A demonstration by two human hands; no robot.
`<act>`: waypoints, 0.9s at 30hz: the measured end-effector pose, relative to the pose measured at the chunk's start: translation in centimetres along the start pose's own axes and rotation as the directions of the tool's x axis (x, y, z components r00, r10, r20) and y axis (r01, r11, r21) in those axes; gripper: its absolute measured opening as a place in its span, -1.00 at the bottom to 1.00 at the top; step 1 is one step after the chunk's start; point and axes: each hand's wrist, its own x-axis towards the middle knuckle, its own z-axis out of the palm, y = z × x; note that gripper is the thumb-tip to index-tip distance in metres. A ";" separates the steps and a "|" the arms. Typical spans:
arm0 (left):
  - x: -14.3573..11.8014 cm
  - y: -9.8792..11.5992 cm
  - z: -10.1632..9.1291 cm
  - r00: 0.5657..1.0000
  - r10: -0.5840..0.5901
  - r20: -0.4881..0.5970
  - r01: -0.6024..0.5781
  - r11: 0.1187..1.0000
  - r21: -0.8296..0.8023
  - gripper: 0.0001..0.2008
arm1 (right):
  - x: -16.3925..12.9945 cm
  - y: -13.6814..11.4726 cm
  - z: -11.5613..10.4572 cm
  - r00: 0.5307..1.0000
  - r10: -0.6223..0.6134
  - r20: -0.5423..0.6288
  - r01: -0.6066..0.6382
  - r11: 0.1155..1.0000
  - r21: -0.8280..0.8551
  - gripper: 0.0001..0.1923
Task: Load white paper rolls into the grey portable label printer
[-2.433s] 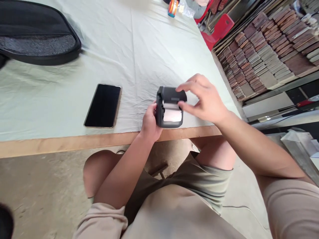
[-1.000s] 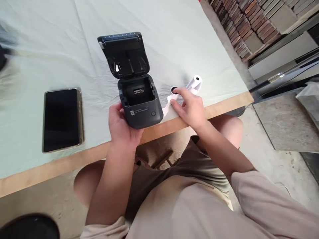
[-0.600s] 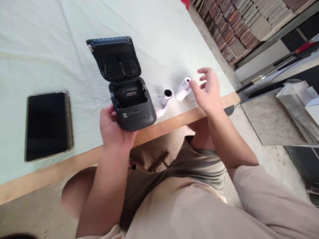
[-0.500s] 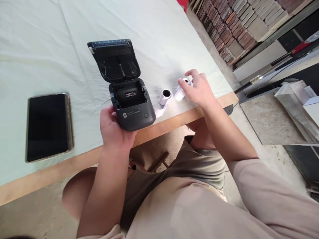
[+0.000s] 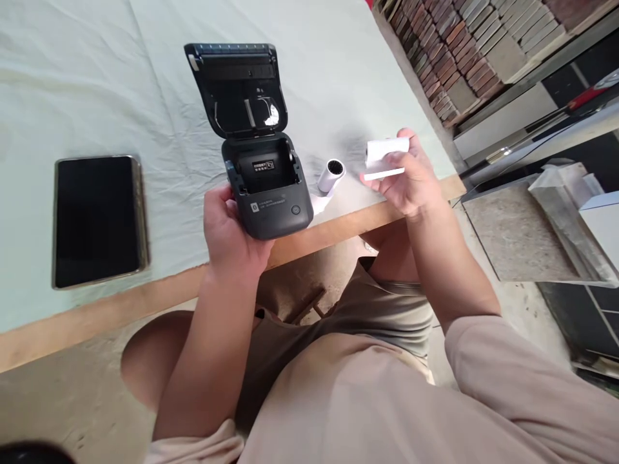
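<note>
Printer point(image 5: 271, 193): dark, lid tipped back, paper bay bare; sits at the table edge point(image 5: 338, 225), front corner overhanging.
Left hand point(image 5: 229, 229): wrapped round the printer's near-left corner, steadying it.
Right hand point(image 5: 409, 177): closed on a fresh paper roll point(image 5: 387, 149), lifted clear of the cloth, loose tail hanging under it.
Spent core point(image 5: 333, 174): lying on the cloth just right of the printer, paper scrap trailing.
Phone point(image 5: 97, 219): well left, out of the way.
Advice: I'd keep the body braced, line the roll's axis across the bay, tail towards the lid's tear edge, drop it flat.
Risk: roll seated backwards or skewed could jam the lid.
</note>
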 end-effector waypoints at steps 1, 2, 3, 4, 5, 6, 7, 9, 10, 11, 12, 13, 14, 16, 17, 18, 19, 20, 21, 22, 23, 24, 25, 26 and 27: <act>-0.1 0.0 0.0 1.000 0.007 0.004 -0.007 1.000 0.005 -0.69 | -0.2 0.2 0.0 0.999 -0.024 0.021 0.024 1.000 0.012 -0.50; -0.2 0.0 0.0 1.000 0.009 0.007 -0.009 1.000 0.007 -0.70 | -0.3 0.4 -0.1 0.997 -0.058 0.055 0.058 0.998 -0.007 -0.56; -0.3 0.0 0.0 1.000 0.008 0.008 -0.008 1.000 0.007 -0.72 | -0.3 0.5 -0.2 0.991 -0.095 0.097 0.100 0.994 -0.048 -0.60; -0.3 0.1 0.0 1.000 0.006 0.009 -0.006 1.000 0.007 -0.73 | -0.2 0.6 -0.3 0.982 -0.128 0.137 0.142 0.985 -0.097 -0.61; -0.4 0.1 0.1 1.000 0.000 0.009 0.000 1.000 0.008 -0.75 | 0.0 0.6 -0.5 0.974 -0.153 0.168 0.177 0.974 -0.140 -0.60; -0.4 0.1 0.2 1.000 -0.007 0.007 0.007 1.000 0.008 -0.76 | 0.2 0.6 -0.6 0.968 -0.168 0.184 0.200 0.964 -0.173 -0.58; -0.5 0.1 0.2 1.000 -0.012 0.003 0.012 1.000 0.008 -0.77 | 0.4 0.5 -0.6 0.967 -0.176 0.184 0.211 0.958 -0.195 -0.57; -0.4 0.2 0.4 1.000 -0.012 -0.004 0.012 1.000 -0.003 -0.78 | 0.6 0.1 -0.5 0.968 -0.190 0.164 0.224 0.948 -0.227 -0.56; -0.4 0.2 0.4 1.000 -0.013 -0.012 0.013 1.000 -0.014 -0.78 | 0.5 -0.3 -0.3 0.967 -0.194 0.168 0.231 0.942 -0.242 -0.55; -0.3 0.2 0.5 1.000 -0.014 -0.021 0.014 1.000 -0.027 -0.78 | 0.2 -0.7 -0.2 0.964 -0.192 0.185 0.236 0.938 -0.255 -0.55; -0.3 0.2 0.5 0.999 -0.017 -0.034 0.016 0.999 -0.041 -0.77 | -0.2 -1.2 0.0 0.960 -0.184 0.213 0.237 0.935 -0.263 -0.55; -0.3 0.1 0.5 0.998 -0.023 -0.050 0.021 0.998 -0.054 -0.76 | -0.6 -1.7 0.2 0.955 -0.170 0.243 0.234 0.935 -0.266 -0.54; -0.2 0.1 0.4 0.998 -0.031 -0.060 0.027 0.997 -0.066 -0.75 | -1.2 -2.2 0.4 0.951 -0.152 0.270 0.225 0.938 -0.265 -0.53; -0.1 0.0 0.1 0.997 -0.050 -0.062 0.044 0.995 -0.085 -0.73 | -2.1 -3.1 0.9 0.947 -0.132 0.292 0.209 0.945 -0.250 -0.52; 0.0 -0.1 -0.2 0.997 -0.060 -0.047 0.056 0.995 -0.088 -0.74 | -2.5 -3.6 1.2 0.945 -0.128 0.300 0.205 0.949 -0.239 -0.52; 0.1 -0.1 -0.4 0.997 -0.067 -0.032 0.064 0.994 -0.085 -0.74 | -2.7 -4.1 1.8 0.940 -0.139 0.312 0.215 0.950 -0.226 -0.50; 0.1 -0.2 -0.6 0.997 -0.071 -0.009 0.070 0.995 -0.078 -0.74 | -3.0 -4.6 2.5 0.930 -0.168 0.328 0.246 0.946 -0.213 -0.46; 0.1 -0.2 -0.9 0.998 -0.064 0.014 0.065 0.996 -0.069 -0.75 | -3.1 -5.2 3.5 0.911 -0.226 0.346 0.307 0.931 -0.199 -0.42; 0.0 -0.3 -1.0 0.998 -0.050 0.047 0.053 0.997 -0.057 -0.76 | -3.2 -5.8 4.6 0.875 -0.311 0.370 0.400 0.896 -0.193 -0.38; -0.2 -0.3 -1.1 0.996 -0.030 0.085 0.034 0.998 -0.049 -0.77 | -3.3 -6.5 5.9 0.820 -0.410 0.400 0.515 0.833 -0.202 -0.39; -0.3 -0.4 -1.2 0.993 -0.010 0.121 0.015 0.999 -0.044 -0.80 | -3.4 -7.1 7.2 0.739 -0.512 0.438 0.641 0.735 -0.221 -0.40; -0.5 -0.5 -1.2 0.988 0.005 0.152 0.001 0.999 -0.040 -0.83 | -3.3 -7.8 8.4 0.653 -0.562 0.508 0.741 0.615 -0.271 -0.40; -0.7 -0.5 -1.2 0.985 0.018 0.170 -0.012 0.999 -0.037 -0.87 | -3.3 -8.4 9.5 0.593 -0.571 0.568 0.800 0.501 -0.331 -0.42; -0.9 -0.6 -1.1 0.984 0.027 0.175 -0.021 0.999 -0.032 -0.89 | -3.1 -8.8 10.5 0.560 -0.544 0.625 0.828 0.406 -0.388 -0.43; -1.0 -0.6 -1.1 0.985 0.031 0.169 -0.027 0.999 -0.025 -0.89 | -2.9 -9.2 11.2 0.556 -0.493 0.670 0.831 0.334 -0.445 -0.42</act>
